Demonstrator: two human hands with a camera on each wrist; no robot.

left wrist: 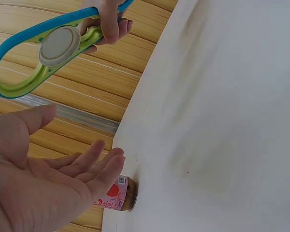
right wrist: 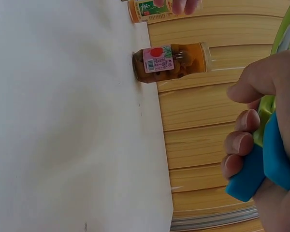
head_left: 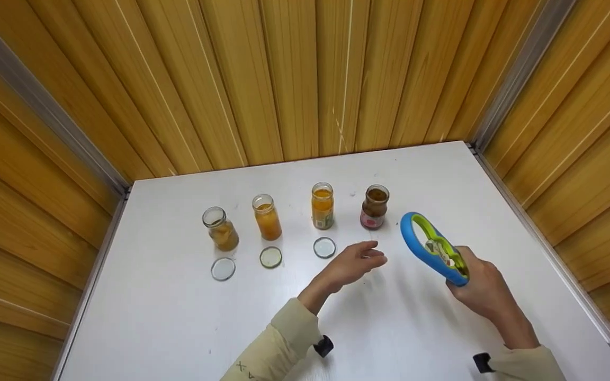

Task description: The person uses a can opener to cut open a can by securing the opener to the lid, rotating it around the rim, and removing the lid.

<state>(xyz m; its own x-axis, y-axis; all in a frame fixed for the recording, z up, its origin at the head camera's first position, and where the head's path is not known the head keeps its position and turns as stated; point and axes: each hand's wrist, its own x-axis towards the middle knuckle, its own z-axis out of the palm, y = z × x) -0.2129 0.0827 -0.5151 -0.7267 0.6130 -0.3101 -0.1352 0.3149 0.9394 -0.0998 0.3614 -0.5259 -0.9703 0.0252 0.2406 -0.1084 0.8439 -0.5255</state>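
Observation:
My right hand (head_left: 482, 286) grips the handles of a blue and green jar opener (head_left: 416, 241), raised above the table's right side. Between the opener's arms sits a pale round disc (left wrist: 59, 46) that looks like a jar lid. My left hand (head_left: 350, 264) is held over the table with fingers extended and nothing in it. Beyond it stands an uncapped dark jar (head_left: 373, 209) with a pink label, upright and touched by neither hand. Left of that jar are an uncapped orange jar (head_left: 322, 206), another orange jar (head_left: 268, 218) and a jar with pale pieces (head_left: 222, 230), both lidless.
Three loose lids lie on the white table (head_left: 167, 317) before the left jars: a left lid (head_left: 223, 269), a middle lid (head_left: 270, 257) and a right lid (head_left: 324, 247). Wood-patterned walls (head_left: 294, 79) enclose the table's back and sides.

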